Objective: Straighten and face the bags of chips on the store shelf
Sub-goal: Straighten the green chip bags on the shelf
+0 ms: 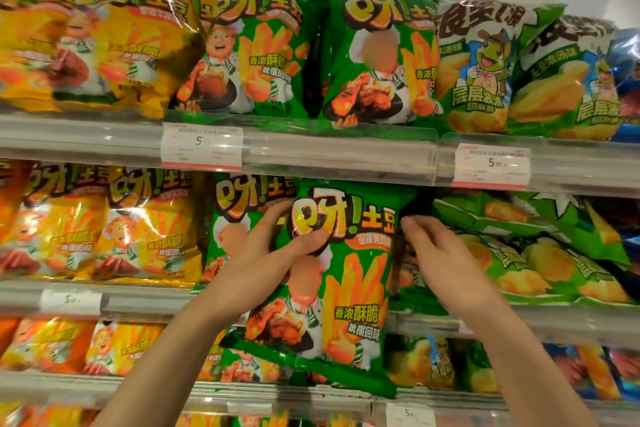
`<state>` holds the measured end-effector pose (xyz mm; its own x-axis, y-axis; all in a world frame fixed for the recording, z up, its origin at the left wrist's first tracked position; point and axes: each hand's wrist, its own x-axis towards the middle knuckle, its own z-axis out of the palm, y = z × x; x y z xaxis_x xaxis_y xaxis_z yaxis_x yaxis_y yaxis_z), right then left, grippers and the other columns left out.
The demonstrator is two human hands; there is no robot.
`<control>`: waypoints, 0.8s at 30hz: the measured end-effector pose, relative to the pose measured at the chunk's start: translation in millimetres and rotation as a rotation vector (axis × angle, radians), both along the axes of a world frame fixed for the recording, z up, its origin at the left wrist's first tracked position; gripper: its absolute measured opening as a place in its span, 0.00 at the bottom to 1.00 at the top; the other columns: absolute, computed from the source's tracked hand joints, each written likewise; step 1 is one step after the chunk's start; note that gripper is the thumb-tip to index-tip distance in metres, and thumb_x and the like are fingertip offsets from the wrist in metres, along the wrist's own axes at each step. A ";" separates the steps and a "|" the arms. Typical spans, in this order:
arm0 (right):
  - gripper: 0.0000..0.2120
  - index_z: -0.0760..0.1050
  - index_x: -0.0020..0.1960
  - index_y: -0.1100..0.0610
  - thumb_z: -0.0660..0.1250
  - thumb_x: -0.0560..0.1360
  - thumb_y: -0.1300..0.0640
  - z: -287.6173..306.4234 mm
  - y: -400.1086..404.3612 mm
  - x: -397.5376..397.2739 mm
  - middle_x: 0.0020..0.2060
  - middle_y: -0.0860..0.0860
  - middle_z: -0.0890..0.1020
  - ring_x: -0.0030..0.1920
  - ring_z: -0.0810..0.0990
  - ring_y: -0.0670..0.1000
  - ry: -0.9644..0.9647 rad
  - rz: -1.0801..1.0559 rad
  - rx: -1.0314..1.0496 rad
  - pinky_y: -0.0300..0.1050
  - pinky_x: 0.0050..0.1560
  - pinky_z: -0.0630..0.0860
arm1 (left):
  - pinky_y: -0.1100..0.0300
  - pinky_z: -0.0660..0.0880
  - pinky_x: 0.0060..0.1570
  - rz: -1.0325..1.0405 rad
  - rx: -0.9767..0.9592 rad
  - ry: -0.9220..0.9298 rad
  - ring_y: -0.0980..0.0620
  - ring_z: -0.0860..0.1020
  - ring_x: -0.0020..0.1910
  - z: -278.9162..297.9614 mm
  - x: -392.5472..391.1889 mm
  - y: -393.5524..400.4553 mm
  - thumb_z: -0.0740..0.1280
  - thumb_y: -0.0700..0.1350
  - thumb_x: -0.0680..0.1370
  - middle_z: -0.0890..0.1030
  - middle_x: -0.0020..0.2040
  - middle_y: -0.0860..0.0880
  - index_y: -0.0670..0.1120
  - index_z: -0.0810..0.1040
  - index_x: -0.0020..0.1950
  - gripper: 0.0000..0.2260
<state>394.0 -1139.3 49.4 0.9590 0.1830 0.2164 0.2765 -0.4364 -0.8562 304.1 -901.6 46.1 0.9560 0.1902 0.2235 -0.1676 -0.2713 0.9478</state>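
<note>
Green chip bag (349, 288) between left hand (266, 253), right hand (433, 250)

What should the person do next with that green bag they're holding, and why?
Probably push the green bag back and upright onto the middle shelf. The left hand and right hand grip its top corners, and its bottom hangs out past the shelf edge, tilted, over the row below.

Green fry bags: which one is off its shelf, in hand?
The middle-row green bag, gripped by left hand and right hand, hanging over the shelf edge; others sit shelved.
</note>
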 end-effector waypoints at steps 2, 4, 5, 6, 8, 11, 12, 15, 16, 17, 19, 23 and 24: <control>0.23 0.70 0.71 0.52 0.57 0.82 0.40 -1.4 10.4 9.6 0.47 0.38 0.77 0.44 0.74 0.34 -0.026 -0.006 -0.179 0.31 0.40 0.68 | 0.62 0.77 0.51 0.014 -0.019 -0.016 0.66 0.81 0.53 -2.9 -6.6 9.9 0.72 0.67 0.69 0.80 0.56 0.70 0.68 0.67 0.72 0.32; 0.30 0.66 0.73 0.54 0.56 0.80 0.35 -5.0 23.5 16.9 0.55 0.48 0.78 0.51 0.79 0.46 0.000 -0.002 -0.329 0.42 0.47 0.74 | 0.60 0.80 0.50 0.040 -0.072 -0.039 0.60 0.83 0.54 -4.4 -12.7 19.9 0.73 0.64 0.71 0.82 0.60 0.61 0.64 0.67 0.74 0.33; 0.35 0.63 0.75 0.54 0.55 0.78 0.31 -7.2 30.3 20.1 0.63 0.53 0.77 0.58 0.78 0.53 0.026 -0.010 -0.411 0.47 0.54 0.75 | 0.62 0.81 0.46 0.062 -0.085 -0.052 0.59 0.84 0.53 -4.8 -15.8 24.9 0.73 0.62 0.71 0.83 0.60 0.59 0.62 0.67 0.74 0.33; 0.41 0.58 0.77 0.54 0.53 0.76 0.27 -8.8 36.5 22.3 0.70 0.57 0.73 0.65 0.76 0.58 0.057 -0.023 -0.497 0.50 0.59 0.74 | 0.65 0.81 0.42 0.086 -0.089 -0.064 0.59 0.84 0.52 -5.1 -18.7 30.1 0.73 0.62 0.71 0.83 0.59 0.58 0.62 0.68 0.73 0.32; 0.50 0.49 0.80 0.54 0.51 0.71 0.21 -11.1 45.4 26.6 0.77 0.58 0.65 0.71 0.70 0.62 0.124 -0.035 -0.611 0.52 0.65 0.72 | 0.69 0.79 0.39 0.130 -0.078 -0.091 0.60 0.84 0.50 -5.8 -23.5 40.8 0.72 0.61 0.70 0.84 0.57 0.61 0.61 0.69 0.72 0.31; 0.56 0.45 0.81 0.57 0.55 0.69 0.20 -11.5 48.9 30.8 0.78 0.59 0.61 0.73 0.68 0.61 0.169 -0.020 -0.638 0.52 0.67 0.71 | 0.66 0.80 0.40 0.212 -0.022 -0.116 0.62 0.82 0.53 -8.6 -28.5 56.9 0.72 0.64 0.69 0.81 0.57 0.67 0.63 0.68 0.73 0.33; 0.55 0.46 0.81 0.58 0.58 0.69 0.22 -12.1 48.0 32.7 0.78 0.59 0.61 0.73 0.68 0.61 0.168 -0.028 -0.609 0.51 0.67 0.71 | 0.63 0.80 0.44 0.236 -0.007 -0.114 0.60 0.82 0.56 -10.3 -28.9 62.2 0.72 0.65 0.69 0.80 0.58 0.66 0.64 0.67 0.74 0.34; 0.51 0.50 0.80 0.58 0.66 0.71 0.29 -13.9 42.8 34.6 0.76 0.58 0.66 0.72 0.70 0.60 0.129 -0.055 -0.503 0.49 0.64 0.72 | 0.55 0.80 0.53 0.258 0.008 -0.101 0.57 0.80 0.60 -13.7 -30.1 72.3 0.73 0.71 0.67 0.78 0.65 0.62 0.66 0.65 0.74 0.38; 0.49 0.52 0.80 0.57 0.67 0.72 0.31 -14.7 40.8 34.7 0.74 0.58 0.69 0.69 0.72 0.60 0.104 -0.062 -0.469 0.48 0.62 0.73 | 0.56 0.80 0.51 0.254 0.006 -0.103 0.58 0.81 0.59 -13.9 -30.4 73.6 0.72 0.72 0.66 0.79 0.64 0.63 0.67 0.65 0.74 0.39; 0.47 0.54 0.79 0.56 0.69 0.72 0.32 -15.6 38.8 34.8 0.71 0.57 0.72 0.67 0.74 0.59 0.079 -0.067 -0.432 0.48 0.60 0.74 | 0.59 0.80 0.49 0.251 0.008 -0.109 0.59 0.81 0.58 -13.9 -30.4 74.5 0.72 0.72 0.65 0.79 0.63 0.64 0.68 0.65 0.73 0.38; 0.45 0.57 0.78 0.54 0.71 0.71 0.34 -17.6 35.5 35.1 0.67 0.55 0.76 0.64 0.76 0.58 0.027 -0.068 -0.344 0.47 0.56 0.74 | 0.61 0.80 0.47 0.248 0.006 -0.121 0.61 0.81 0.57 -13.8 -29.7 75.8 0.72 0.73 0.64 0.79 0.62 0.66 0.69 0.66 0.72 0.38; 0.40 0.59 0.76 0.53 0.71 0.72 0.37 -21.5 46.4 35.5 0.68 0.55 0.74 0.63 0.78 0.59 -0.269 -0.163 -0.215 0.53 0.57 0.77 | 0.57 0.80 0.52 0.247 0.013 -0.124 0.59 0.81 0.59 -14.3 -28.3 76.9 0.71 0.73 0.64 0.79 0.63 0.65 0.68 0.66 0.73 0.39; 0.39 0.60 0.75 0.55 0.71 0.73 0.39 -22.0 53.3 37.1 0.68 0.56 0.74 0.63 0.77 0.60 -0.358 -0.192 -0.193 0.55 0.58 0.78 | 0.56 0.80 0.52 0.245 0.020 -0.125 0.58 0.80 0.60 -14.2 -27.8 77.0 0.71 0.72 0.64 0.78 0.64 0.64 0.67 0.66 0.74 0.39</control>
<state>431.1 -1086.0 27.4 0.8504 0.0783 0.5203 0.4390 -0.6508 -0.6195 276.4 -824.6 32.0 0.8468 0.4069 0.3428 -0.2100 -0.3363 0.9180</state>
